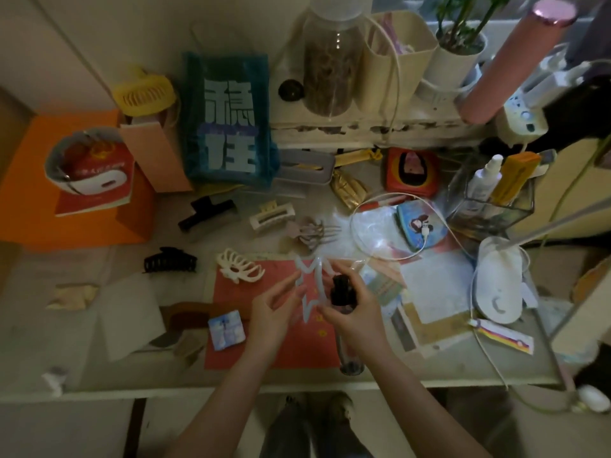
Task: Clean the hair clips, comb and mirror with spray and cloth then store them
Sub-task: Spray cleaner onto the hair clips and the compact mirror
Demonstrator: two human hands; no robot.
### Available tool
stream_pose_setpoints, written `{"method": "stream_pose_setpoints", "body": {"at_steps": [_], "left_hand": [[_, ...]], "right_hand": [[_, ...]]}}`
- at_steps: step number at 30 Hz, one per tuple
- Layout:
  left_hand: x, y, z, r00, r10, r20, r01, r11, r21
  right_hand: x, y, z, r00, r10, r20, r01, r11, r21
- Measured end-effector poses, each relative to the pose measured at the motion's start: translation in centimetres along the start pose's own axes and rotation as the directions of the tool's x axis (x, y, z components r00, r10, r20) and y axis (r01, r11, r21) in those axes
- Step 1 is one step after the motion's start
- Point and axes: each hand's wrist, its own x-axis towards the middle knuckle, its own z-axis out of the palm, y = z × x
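The left hand [276, 307] pinches a pale star-shaped hair clip [309, 285] by its edge above the red paper [264, 345]; the right hand [350, 312] grips the black-capped spray bottle [342, 292]; the clip looks light, stiff, thin, likely slippery when wet, best held at its rim.

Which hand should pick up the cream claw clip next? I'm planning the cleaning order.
Left, probably. The cream claw clip lies just beyond the left hand, which holds the star clip; the right hand grips the spray bottle.
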Motion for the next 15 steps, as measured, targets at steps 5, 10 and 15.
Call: {"method": "stream_pose_setpoints", "body": {"at_steps": [5,10,15], "left_hand": [[1.6,-2.7,-0.3,0.998,-0.062,-0.029,0.062,0.998,0.005],[3.2,-4.8,-0.8,0.994,-0.098,-0.056,0.098,0.995,0.007],[4.7,-6.3,-0.8,0.989,-0.118,-0.090,0.118,0.993,-0.002]], "right_hand": [[0.5,2.9,1.3,0.996,0.082,0.033,-0.084,0.996,0.037],[1.3,4.8,2.2,0.994,0.109,0.031,-0.111,0.992,0.055],[2.3,5.9,2.8,0.991,0.132,0.028,-0.133,0.990,0.053]]}}
